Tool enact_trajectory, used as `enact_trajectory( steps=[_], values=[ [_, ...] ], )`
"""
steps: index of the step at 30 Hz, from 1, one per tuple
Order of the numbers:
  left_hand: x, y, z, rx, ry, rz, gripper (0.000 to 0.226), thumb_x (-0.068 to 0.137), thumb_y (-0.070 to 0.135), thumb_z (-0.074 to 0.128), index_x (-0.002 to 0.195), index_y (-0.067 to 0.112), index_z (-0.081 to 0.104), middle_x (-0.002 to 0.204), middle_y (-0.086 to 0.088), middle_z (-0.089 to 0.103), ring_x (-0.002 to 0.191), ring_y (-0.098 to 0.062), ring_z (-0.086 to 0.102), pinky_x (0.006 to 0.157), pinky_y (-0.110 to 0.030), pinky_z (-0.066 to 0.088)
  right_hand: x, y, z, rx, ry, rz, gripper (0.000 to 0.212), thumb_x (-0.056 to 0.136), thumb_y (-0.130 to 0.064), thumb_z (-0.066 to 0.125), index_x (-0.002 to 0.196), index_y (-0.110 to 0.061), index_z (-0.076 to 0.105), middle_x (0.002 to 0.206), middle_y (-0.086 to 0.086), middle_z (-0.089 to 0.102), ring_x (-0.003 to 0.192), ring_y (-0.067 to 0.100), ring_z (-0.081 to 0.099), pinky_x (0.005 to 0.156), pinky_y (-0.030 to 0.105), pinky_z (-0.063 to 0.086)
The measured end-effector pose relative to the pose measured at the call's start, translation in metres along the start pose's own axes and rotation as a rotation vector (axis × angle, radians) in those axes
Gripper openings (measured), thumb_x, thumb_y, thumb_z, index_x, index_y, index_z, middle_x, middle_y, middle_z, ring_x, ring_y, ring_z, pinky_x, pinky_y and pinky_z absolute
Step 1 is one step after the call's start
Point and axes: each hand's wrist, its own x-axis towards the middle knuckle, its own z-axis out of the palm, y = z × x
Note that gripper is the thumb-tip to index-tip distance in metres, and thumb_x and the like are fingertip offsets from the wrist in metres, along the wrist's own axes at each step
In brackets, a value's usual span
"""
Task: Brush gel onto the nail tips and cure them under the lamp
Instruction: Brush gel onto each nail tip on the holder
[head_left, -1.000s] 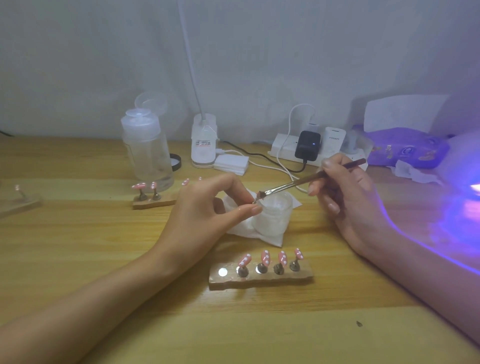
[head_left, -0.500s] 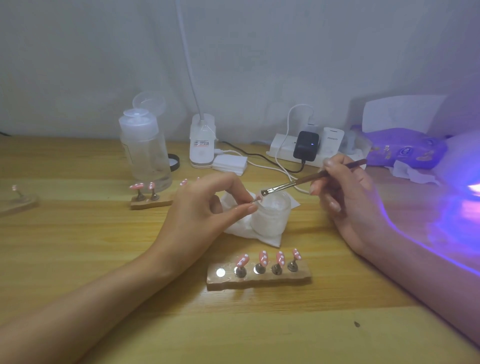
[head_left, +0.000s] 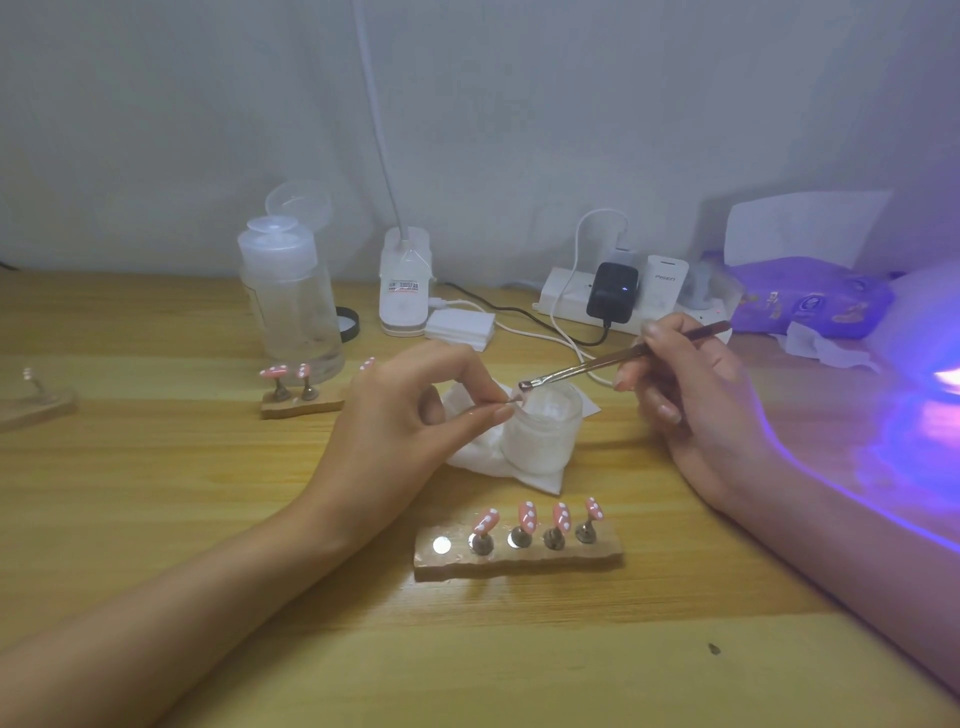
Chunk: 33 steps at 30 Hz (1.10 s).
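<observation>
Two pink nail tips (head_left: 284, 370) stand on a small wooden holder (head_left: 301, 406) left of centre on the worktop (head_left: 156, 493), just in front of a clear bottle (head_left: 291, 312). The left hand (head_left: 405, 421) pinches a thin stem (head_left: 506, 404) between thumb and forefinger, its end pointing right over the rim of a white jar (head_left: 545, 441) (what sits on that end is too small to make out). Nearer the front edge, a second holder (head_left: 519, 564) carries four more in a row. The brush (head_left: 618, 359) slants, handle up to the right, bristles down to the left, just above the jar and near the stem's end. The right hand (head_left: 691, 410) grips its handle with curled fingers. At the right edge the lamp (head_left: 930, 358) glows violet.
</observation>
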Motion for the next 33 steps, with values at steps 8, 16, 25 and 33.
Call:
enact_trajectory(
  steps=[8, 16, 25, 33],
  values=[
    [-0.0008, -0.0015, 0.0006, 0.002, 0.006, -0.009, 0.015, 0.082, 0.030, 0.078, 0.075, 0.026, 0.067, 0.076, 0.021, 0.060, 0.050, -0.008, 0.040, 0.059, -0.015, 0.030, -0.0004, 0.0004, 0.0001, -0.002, -0.016, 0.000, 0.032, 0.098, -0.022, 0.055, 0.065, -0.027, 0.056, 0.059, 0.006, 0.066, 0.036, 0.006, 0.028, 0.038, 0.013, 0.026],
    [-0.0003, -0.0010, 0.0007, -0.001, 0.004, -0.007, 0.016, 0.083, 0.028, 0.079, 0.074, 0.026, 0.066, 0.077, 0.019, 0.061, 0.051, -0.007, 0.039, 0.059, -0.016, 0.030, -0.0006, 0.0007, -0.0003, 0.000, -0.006, -0.018, 0.030, 0.100, -0.020, 0.052, 0.070, -0.025, 0.052, 0.058, 0.005, 0.066, 0.036, 0.007, 0.028, 0.038, 0.014, 0.025],
    [0.0000, 0.0018, 0.0005, 0.003, 0.003, 0.006, 0.018, 0.083, 0.025, 0.079, 0.072, 0.023, 0.065, 0.069, 0.026, 0.057, 0.048, -0.006, 0.035, 0.052, -0.008, 0.028, -0.0007, 0.0001, -0.0006, 0.030, -0.012, -0.006, 0.025, 0.097, -0.022, 0.054, 0.072, -0.023, 0.050, 0.058, 0.004, 0.065, 0.036, 0.006, 0.028, 0.038, 0.014, 0.025],
    [0.0005, 0.0023, 0.0014, -0.009, -0.012, 0.009, 0.017, 0.084, 0.020, 0.079, 0.074, 0.019, 0.065, 0.061, 0.032, 0.054, 0.044, -0.004, 0.031, 0.049, -0.006, 0.025, -0.0001, 0.0003, -0.0007, -0.002, -0.007, -0.003, 0.027, 0.100, -0.019, 0.051, 0.074, -0.022, 0.049, 0.058, 0.005, 0.065, 0.035, 0.007, 0.028, 0.037, 0.014, 0.025]
  ],
)
